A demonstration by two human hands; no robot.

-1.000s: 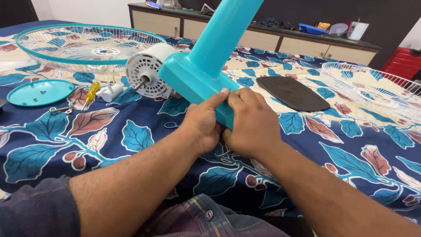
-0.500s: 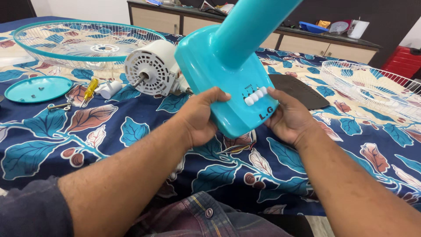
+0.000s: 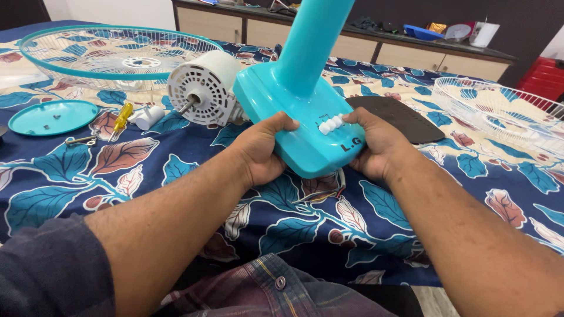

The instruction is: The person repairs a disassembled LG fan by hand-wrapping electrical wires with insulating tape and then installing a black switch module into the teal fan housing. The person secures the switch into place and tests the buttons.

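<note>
I hold a turquoise fan base (image 3: 294, 117) with a round column rising from it and white push buttons (image 3: 330, 124) on its top face. My left hand (image 3: 261, 149) grips its left edge, thumb on top. My right hand (image 3: 373, 144) grips its right edge, thumb beside the buttons. The base is tilted up off the leaf-patterned tablecloth (image 3: 176, 170). Thin wires (image 3: 335, 191) trail from under it. A white fan motor (image 3: 202, 88) with a bare shaft lies just left of the base.
A turquoise-rimmed wire fan guard (image 3: 117, 56) lies at the back left, a second white guard (image 3: 505, 111) at the right. A turquoise round cover (image 3: 53, 116), a yellow screwdriver (image 3: 121, 117) and a black plate (image 3: 393, 117) rest on the table. Cabinets (image 3: 352, 44) stand behind.
I have turned the fan base over from its underside to its button face, and my hands have shifted from clasping one corner together to gripping opposite edges.
</note>
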